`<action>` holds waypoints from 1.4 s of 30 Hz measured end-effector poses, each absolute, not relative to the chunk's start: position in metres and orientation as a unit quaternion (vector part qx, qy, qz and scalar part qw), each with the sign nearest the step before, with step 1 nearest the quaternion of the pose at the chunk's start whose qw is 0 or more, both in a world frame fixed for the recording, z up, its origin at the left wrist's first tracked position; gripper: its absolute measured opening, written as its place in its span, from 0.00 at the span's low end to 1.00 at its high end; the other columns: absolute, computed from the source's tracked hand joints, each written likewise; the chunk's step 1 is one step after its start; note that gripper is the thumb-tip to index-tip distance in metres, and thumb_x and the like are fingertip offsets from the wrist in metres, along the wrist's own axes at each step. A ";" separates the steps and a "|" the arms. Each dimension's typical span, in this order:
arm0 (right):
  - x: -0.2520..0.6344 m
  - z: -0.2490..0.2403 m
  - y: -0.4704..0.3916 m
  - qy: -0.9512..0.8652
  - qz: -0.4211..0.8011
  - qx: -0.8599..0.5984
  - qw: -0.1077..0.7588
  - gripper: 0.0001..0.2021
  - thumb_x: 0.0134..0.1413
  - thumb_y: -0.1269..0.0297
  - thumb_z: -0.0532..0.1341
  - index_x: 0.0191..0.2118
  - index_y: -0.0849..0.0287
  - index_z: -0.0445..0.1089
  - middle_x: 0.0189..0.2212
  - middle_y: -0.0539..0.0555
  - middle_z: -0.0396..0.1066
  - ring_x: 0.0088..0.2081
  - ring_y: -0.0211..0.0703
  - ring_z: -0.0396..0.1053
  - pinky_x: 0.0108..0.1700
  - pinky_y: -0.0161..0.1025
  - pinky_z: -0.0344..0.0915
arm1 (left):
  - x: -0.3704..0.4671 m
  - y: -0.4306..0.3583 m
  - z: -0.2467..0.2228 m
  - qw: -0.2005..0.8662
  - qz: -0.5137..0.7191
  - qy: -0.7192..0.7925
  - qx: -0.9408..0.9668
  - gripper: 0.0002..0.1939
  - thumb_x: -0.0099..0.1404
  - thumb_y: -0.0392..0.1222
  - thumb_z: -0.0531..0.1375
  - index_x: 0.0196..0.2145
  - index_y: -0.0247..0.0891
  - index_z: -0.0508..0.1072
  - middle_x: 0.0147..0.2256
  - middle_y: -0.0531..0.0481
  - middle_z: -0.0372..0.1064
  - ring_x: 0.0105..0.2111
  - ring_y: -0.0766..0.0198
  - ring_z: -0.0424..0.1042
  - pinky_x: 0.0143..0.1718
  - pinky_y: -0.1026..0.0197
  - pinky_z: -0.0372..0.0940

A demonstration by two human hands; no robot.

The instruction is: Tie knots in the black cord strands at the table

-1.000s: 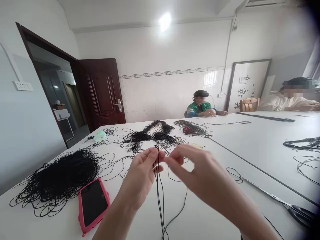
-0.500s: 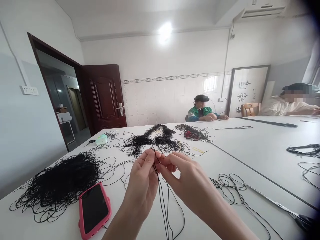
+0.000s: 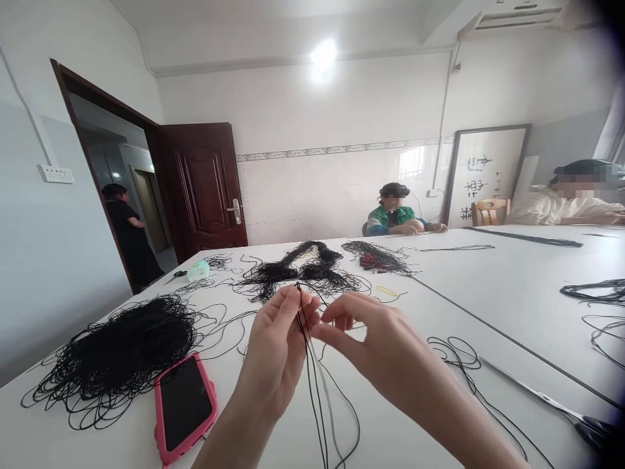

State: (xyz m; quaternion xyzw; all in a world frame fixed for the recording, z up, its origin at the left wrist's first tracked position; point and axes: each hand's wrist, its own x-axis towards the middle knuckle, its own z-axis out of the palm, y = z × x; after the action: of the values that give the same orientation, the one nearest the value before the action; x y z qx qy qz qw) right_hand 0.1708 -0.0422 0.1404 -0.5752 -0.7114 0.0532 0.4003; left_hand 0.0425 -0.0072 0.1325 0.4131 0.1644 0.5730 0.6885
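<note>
My left hand pinches a thin black cord between thumb and fingers, above the table's middle. A small loop of the cord sticks up past the thumb tip, and several strands hang down toward the near edge. Just to the right, my right hand has its thumb and index fingertips close together around a strand of the same cord, partly hidden by the fingers. The fingertips of both hands nearly meet.
On the white table lie a big black cord pile, a pink-cased phone, more cord bundles and scissors. Two people sit across the table. Another person stands beyond the open door.
My right hand has drawn slightly right, away from my left hand, and a strand below is blurred by motion. A person has appeared in the doorway.
</note>
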 end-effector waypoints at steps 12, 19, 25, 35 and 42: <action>0.176 0.143 -0.037 -0.677 0.131 -0.512 0.512 0.11 0.55 0.58 0.55 0.27 0.57 0.66 0.20 0.48 0.66 0.20 0.33 0.62 0.20 0.30 0.60 | 0.040 -0.011 0.132 0.503 0.522 0.307 0.617 0.09 0.61 0.46 0.59 0.30 0.37 0.68 0.24 0.56 0.61 0.24 0.73 0.55 0.25 0.69 0.51; 0.176 0.142 -0.038 -0.689 0.057 -0.533 0.487 0.09 0.54 0.61 0.54 0.25 0.56 0.65 0.16 0.46 0.56 0.18 0.33 0.51 0.17 0.31 0.50 | 0.041 -0.011 0.132 0.450 0.514 0.330 0.651 0.10 0.62 0.47 0.57 0.31 0.38 0.69 0.25 0.55 0.61 0.24 0.71 0.56 0.25 0.68 0.52; 0.176 0.147 -0.043 -0.688 0.075 -0.525 0.496 0.08 0.54 0.63 0.55 0.27 0.55 0.67 0.22 0.48 0.65 0.25 0.36 0.63 0.25 0.32 0.58 | 0.044 -0.016 0.133 0.314 0.542 0.380 0.681 0.07 0.60 0.46 0.59 0.29 0.41 0.71 0.25 0.54 0.67 0.25 0.68 0.61 0.26 0.67 0.54; 0.178 0.149 -0.047 -0.689 0.073 -0.524 0.495 0.08 0.58 0.62 0.55 0.30 0.53 0.70 0.24 0.47 0.65 0.25 0.33 0.59 0.26 0.31 0.56 | 0.043 -0.020 0.134 0.230 0.563 0.398 0.687 0.05 0.57 0.45 0.62 0.27 0.43 0.73 0.23 0.52 0.68 0.24 0.64 0.62 0.24 0.66 0.52; 0.177 0.150 -0.046 -0.675 0.086 -0.535 0.500 0.09 0.57 0.63 0.55 0.28 0.55 0.68 0.17 0.45 0.57 0.20 0.31 0.51 0.22 0.30 0.50 | 0.043 -0.021 0.133 0.225 0.516 0.432 0.705 0.10 0.59 0.51 0.58 0.26 0.44 0.70 0.21 0.55 0.63 0.22 0.66 0.57 0.21 0.68 0.52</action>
State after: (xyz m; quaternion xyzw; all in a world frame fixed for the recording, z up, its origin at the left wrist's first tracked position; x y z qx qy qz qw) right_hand 0.1772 -0.0464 0.1502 -0.5355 -0.6755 0.0859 0.4996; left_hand 0.0426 -0.0207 0.1332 0.7049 0.4318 0.5158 0.2249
